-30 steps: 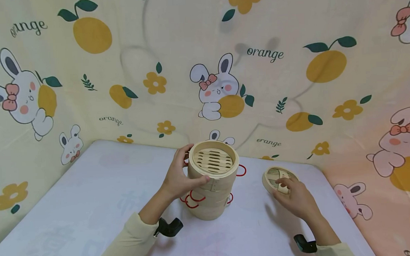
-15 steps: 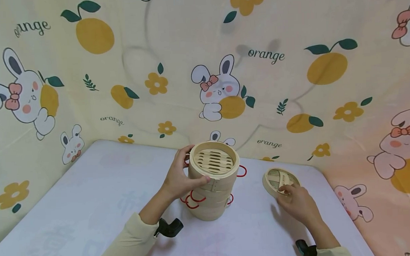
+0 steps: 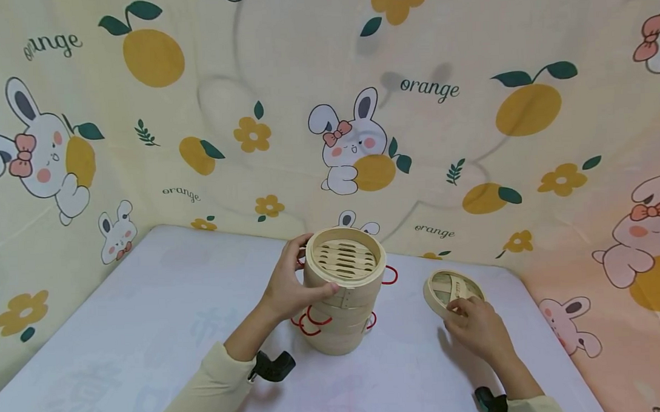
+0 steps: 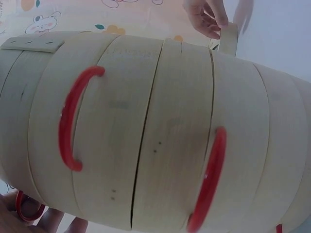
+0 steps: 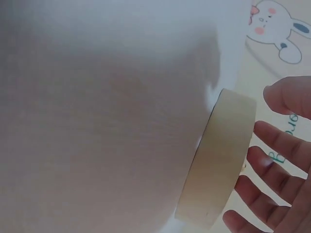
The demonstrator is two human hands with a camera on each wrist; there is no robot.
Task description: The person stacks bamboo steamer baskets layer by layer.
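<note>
A tall stack of round bamboo steamer baskets (image 3: 342, 318) stands upright on the table, with red loop handles on its sides. My left hand (image 3: 291, 283) grips the upper tier, thumb across the front and fingers round the far left side. The slatted floor of the top basket is visible. To the right lies a small round bamboo lid (image 3: 436, 299) with a strip across its top. My right hand (image 3: 478, 328) is over the lid's near right edge, fingers loosely bent. In the right wrist view the thumb is apart from the lid (image 5: 218, 160), and the fingertips are at its top.
The white tabletop (image 3: 165, 333) extends left and in front of the stack. A patterned cloth (image 3: 282, 80) with rabbits and oranges hangs behind the table and along its sides. A black wrist camera (image 3: 272, 365) is on the left wrist, another (image 3: 491, 400) on the right.
My right hand has shifted slightly toward the near right edge of the lid, and the lid has barely moved. My left hand and the steamer stack stay in place.
</note>
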